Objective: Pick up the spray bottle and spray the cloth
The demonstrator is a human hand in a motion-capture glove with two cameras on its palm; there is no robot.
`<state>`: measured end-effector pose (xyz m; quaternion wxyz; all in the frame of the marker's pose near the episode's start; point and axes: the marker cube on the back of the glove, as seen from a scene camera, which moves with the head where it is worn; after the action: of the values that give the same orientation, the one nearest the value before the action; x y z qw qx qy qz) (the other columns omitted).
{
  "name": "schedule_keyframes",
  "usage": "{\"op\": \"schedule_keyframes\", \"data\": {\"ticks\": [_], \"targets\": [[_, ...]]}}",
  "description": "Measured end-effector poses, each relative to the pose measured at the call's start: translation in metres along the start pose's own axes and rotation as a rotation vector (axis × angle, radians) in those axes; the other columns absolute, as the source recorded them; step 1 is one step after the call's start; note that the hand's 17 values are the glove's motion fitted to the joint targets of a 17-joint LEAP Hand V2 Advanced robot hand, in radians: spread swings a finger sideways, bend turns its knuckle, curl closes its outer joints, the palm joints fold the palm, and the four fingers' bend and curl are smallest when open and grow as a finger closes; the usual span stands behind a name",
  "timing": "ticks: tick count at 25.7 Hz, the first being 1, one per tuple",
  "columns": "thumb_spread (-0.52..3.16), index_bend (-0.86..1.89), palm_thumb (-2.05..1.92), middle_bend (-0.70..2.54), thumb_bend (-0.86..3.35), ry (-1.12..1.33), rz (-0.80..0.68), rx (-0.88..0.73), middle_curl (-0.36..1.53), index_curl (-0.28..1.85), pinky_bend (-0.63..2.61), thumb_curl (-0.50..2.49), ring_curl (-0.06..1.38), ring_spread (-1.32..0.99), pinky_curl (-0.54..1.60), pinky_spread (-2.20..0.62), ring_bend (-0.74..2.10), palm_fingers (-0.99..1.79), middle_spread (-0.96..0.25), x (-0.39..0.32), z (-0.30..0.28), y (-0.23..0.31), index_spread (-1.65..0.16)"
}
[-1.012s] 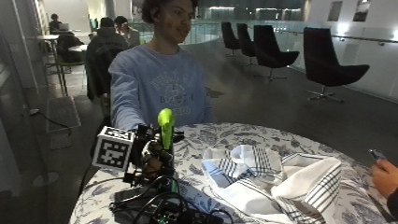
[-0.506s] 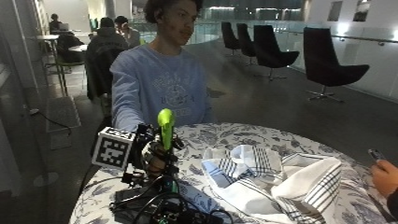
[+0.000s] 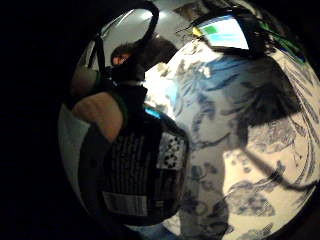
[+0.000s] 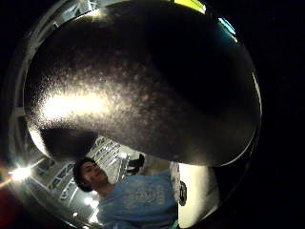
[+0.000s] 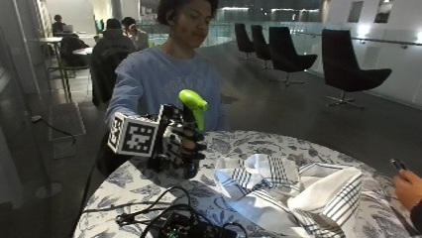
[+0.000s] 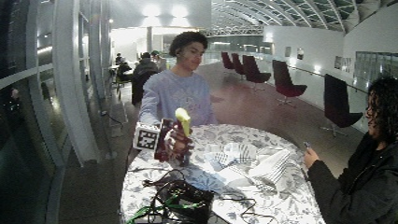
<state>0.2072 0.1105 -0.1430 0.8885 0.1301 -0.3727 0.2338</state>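
Gripping the spray bottle [image 5: 191,130] above the table's [image 5: 264,144] left side, the gloved right hand [image 5: 179,144] has finished pickup; spraying the striped cloth [image 5: 290,191] at right apparently remains.

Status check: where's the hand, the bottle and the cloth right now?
Right hand grips spray bottle, raised off table. Striped cloth crumpled beside it, untouched. Nothing between them.

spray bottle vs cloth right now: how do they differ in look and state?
The spray bottle is dark with a bright green head; the cloth is white with dark stripes. The bottle stands upright, gripped by the gloved right hand; the cloth lies crumpled and untouched on the table. Both are over the same patterned tabletop.
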Motion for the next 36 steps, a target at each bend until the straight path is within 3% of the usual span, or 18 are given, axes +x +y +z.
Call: {"op": "schedule_keyframes", "data": {"ticks": [7, 14, 22, 36], "targets": [[0.74, 0.23, 0.94, 0.35, -0.03, -0.09, 0.094, -0.263, 0.46, 0.45, 0.13, 0.58, 0.39, -0.01, 0.2, 0.25, 0.46, 1.07, -0.06, -0.05, 0.041, -0.001, -0.19], [0.72, 0.2, 0.92, 0.34, -0.03, -0.056, 0.238, -0.418, 0.46, 0.47, 0.13, 0.6, 0.39, 0.0, 0.2, 0.26, 0.45, 1.07, -0.06, -0.062, 0.094, -0.022, -0.18], [0.75, 0.17, 0.91, 0.34, -0.03, -0.026, 0.376, -0.481, 0.47, 0.48, 0.14, 0.61, 0.39, 0.01, 0.2, 0.27, 0.45, 1.09, -0.05, -0.054, 0.121, -0.043, -0.17], [0.78, 0.16, 0.91, 0.35, -0.02, -0.005, 0.428, -0.528, 0.47, 0.48, 0.15, 0.63, 0.4, 0.02, 0.21, 0.27, 0.46, 1.1, -0.04, -0.053, 0.133, -0.042, -0.16]]}}
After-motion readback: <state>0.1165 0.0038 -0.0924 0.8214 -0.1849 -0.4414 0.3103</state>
